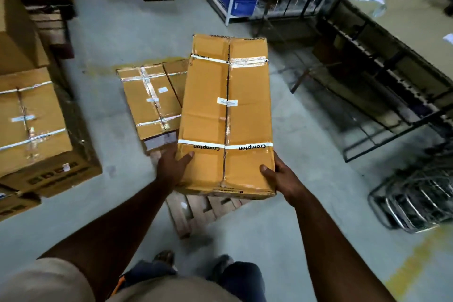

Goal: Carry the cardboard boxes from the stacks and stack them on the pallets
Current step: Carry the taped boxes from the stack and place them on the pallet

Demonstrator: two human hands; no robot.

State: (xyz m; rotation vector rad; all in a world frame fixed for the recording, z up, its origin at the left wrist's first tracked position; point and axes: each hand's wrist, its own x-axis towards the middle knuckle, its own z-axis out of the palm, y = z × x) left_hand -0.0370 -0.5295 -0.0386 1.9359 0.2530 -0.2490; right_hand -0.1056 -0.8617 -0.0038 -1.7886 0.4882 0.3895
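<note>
Two hands on carried box [226,115], held above pallet [193,213]: left hand [172,167] and right hand [282,179] gripping near corners, thumbs on top. Risks: far end dipping, slipping from grip, landing skewed against pallet box [152,100].

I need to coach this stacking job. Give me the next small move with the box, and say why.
Probably lower the long tan cardboard box onto the bare slats of the wooden pallet, beside the taped tan boxes already lying there. The left hand and right hand grip its near corners, and it hangs above the pallet's open side.
</note>
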